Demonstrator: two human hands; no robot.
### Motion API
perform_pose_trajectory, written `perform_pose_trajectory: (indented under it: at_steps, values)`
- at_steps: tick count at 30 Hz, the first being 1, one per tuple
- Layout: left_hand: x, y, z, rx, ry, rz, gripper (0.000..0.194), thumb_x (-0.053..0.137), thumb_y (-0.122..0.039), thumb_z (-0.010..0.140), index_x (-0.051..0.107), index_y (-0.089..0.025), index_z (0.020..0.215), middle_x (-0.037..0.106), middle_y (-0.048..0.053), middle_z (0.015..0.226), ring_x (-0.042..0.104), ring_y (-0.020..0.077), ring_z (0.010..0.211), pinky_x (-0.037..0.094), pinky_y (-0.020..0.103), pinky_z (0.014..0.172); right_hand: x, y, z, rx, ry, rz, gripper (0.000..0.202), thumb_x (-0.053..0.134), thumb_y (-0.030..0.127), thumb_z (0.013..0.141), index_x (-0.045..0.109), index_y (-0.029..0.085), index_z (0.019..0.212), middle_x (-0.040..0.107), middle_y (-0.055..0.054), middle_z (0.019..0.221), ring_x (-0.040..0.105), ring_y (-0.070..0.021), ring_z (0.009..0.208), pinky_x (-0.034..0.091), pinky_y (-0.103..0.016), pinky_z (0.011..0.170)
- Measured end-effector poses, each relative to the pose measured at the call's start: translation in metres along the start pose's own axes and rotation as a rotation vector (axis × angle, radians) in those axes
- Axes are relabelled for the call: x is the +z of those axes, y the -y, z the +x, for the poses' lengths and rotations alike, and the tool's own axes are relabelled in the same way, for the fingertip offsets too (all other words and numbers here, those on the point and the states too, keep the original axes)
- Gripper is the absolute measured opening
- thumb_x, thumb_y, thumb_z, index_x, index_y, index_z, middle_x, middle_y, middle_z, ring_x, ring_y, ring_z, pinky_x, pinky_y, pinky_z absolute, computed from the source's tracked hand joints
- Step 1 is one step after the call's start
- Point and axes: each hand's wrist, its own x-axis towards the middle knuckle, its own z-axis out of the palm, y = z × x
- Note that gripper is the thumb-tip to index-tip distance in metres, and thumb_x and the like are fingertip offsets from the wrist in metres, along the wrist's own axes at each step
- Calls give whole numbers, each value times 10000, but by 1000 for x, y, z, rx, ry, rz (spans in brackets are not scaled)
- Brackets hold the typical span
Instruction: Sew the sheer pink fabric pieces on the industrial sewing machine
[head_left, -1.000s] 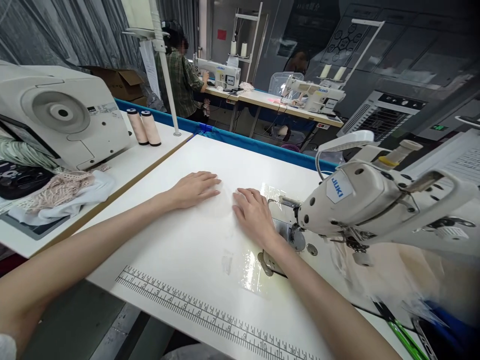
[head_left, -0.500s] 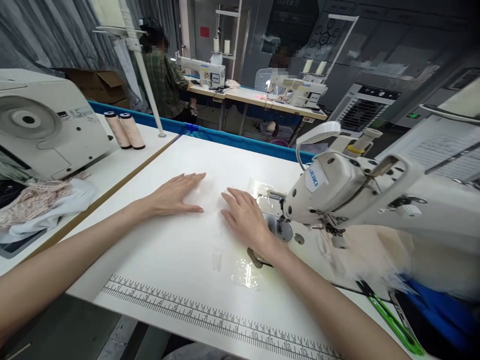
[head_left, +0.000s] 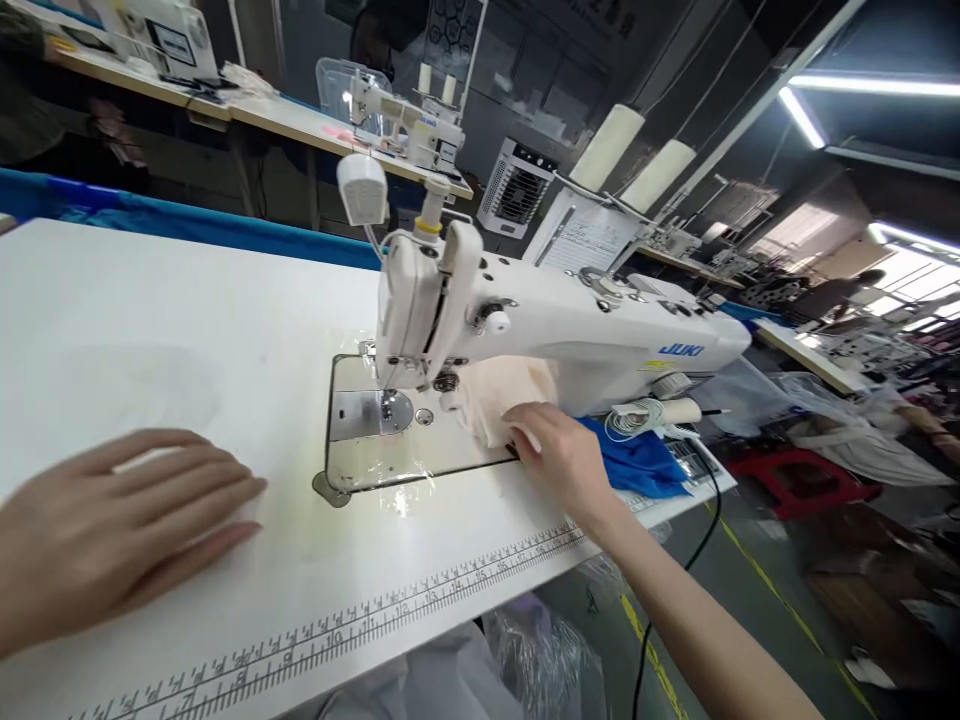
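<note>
My left hand point(head_left: 142, 510) is over the white tabletop point(head_left: 247, 300), left of the sewing machine point(head_left: 540, 300). Its fingers are stretched out and slightly blurred, with nothing in them. My right hand point(head_left: 562, 450) reaches under the machine's arm, its fingers closed at the front edge of a pale peach cloth point(head_left: 502, 390). The cloth lies right of the needle plate point(head_left: 367, 412). Just right of my right hand is a bundle of blue fabric point(head_left: 637, 460).
A printed ruler point(head_left: 397, 610) runs along the table's front edge. Cord and a thread cone point(head_left: 679, 411) lie at the right. A red stool point(head_left: 802, 475) stands on the floor beyond. Other sewing machines point(head_left: 409, 115) are behind.
The view has swung right. My right hand has moved from left of the needle to the peach cloth. My left hand is lower in view, still spread over the tabletop.
</note>
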Motion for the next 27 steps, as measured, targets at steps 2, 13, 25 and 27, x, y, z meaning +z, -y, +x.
perform_pose_trajectory:
  at_steps: [2, 13, 25, 27]
  values:
    - [17, -25, 24, 265, 87, 39, 174, 588, -323, 899, 700, -273, 1022, 760, -65, 966, 689, 170, 833, 485, 362, 882, -3, -26, 4, 195, 0, -90, 251, 511, 139, 877, 660, 226, 1059, 722, -29, 1058, 688, -191, 838, 482, -273, 638]
    - [122, -113, 145, 234, 187, -68, 409, 421, -385, 1001, 576, -116, 1268, 634, 120, 1301, 572, 267, 1229, 478, 419, 1013, 13, -44, 48, 358, 48, -194, 391, 476, 248, 901, 562, 219, 1281, 742, -92, 944, 696, -262, 762, 463, -296, 608]
    - [186, -112, 206, -30, 373, 37, 549, 419, -433, 993, 471, -54, 1386, 484, 183, 1451, 331, 312, 1429, 206, 497, 1205, -8, -50, 12, 252, -104, 45, 335, 484, 390, 965, 677, 191, 777, 672, -43, 786, 612, -157, 657, 321, -246, 533]
    - [187, -112, 206, -38, 380, 38, 545, 444, -414, 982, 468, -53, 1390, 461, 192, 1467, 303, 311, 1443, 204, 492, 1208, -17, -45, 3, 255, 18, 418, 353, 523, 426, 939, 622, 180, 706, 609, -8, 640, 554, -125, 541, 331, -230, 496]
